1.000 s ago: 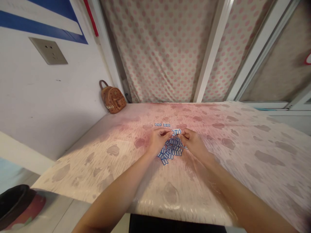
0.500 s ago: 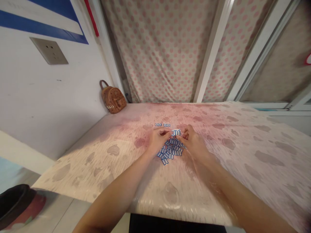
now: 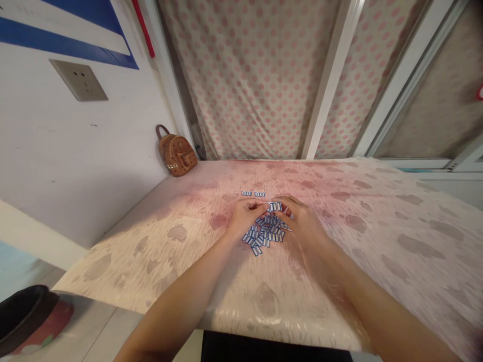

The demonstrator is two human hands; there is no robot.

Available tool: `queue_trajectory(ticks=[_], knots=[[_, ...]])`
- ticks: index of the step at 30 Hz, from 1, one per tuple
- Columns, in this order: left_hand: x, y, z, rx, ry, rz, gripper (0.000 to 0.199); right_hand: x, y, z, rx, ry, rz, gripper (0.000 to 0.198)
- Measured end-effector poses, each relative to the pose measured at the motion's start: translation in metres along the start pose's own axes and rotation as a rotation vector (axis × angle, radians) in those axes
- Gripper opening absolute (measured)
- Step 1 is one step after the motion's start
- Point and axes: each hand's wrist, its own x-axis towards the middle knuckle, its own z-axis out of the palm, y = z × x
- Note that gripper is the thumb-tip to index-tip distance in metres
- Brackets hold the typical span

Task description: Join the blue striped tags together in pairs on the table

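Between my two hands is a small white label strip with blue-framed boxes (image 3: 276, 206), raised just above a heap of similar pieces. My left hand (image 3: 246, 215) pinches its left end between thumb and fingers. At the strip's right end, my right hand (image 3: 298, 215) has its fingers curled and its thumb bent in close to the strip. Under and in front of the hands lies the loose pile of blue-and-white labels (image 3: 266, 234). Two short label strips (image 3: 253, 194) lie side by side in a row beyond my left hand. Any print on them is too small to read.
The table (image 3: 181, 281) has a patterned, glossy cover. A small brown backpack (image 3: 178, 153) sits at its far left corner against the wall. Dotted curtains (image 3: 256, 85) hang behind the far edge. A dark-rimmed pot (image 3: 35, 317) stands on the floor at left.
My right hand's fingers have shifted slightly over the strip's right end. The strip stays between both hands, and the pile and the row look the same.
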Motion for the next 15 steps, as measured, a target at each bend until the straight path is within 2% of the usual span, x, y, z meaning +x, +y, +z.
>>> queue_trajectory(ticks=[4,7,9,12,15], knots=[[0.001,-0.002,0.0,-0.022,-0.001,0.031,0.024,0.001,0.006,0.004,0.138,0.031,0.108,0.035],[0.0,0.0,0.001,0.0,-0.012,0.038,0.023,0.002,0.011,0.008,0.315,0.011,0.181,0.019],[-0.001,0.001,0.001,0.031,-0.027,0.034,0.023,0.003,0.012,0.01,0.397,0.007,0.211,0.017],[-0.001,0.0,0.001,0.051,-0.036,0.045,0.022,0.005,0.014,0.012,0.442,0.008,0.235,0.017],[0.002,-0.001,-0.002,0.033,0.027,0.055,0.019,0.006,0.022,0.008,0.375,0.028,0.231,0.017]])
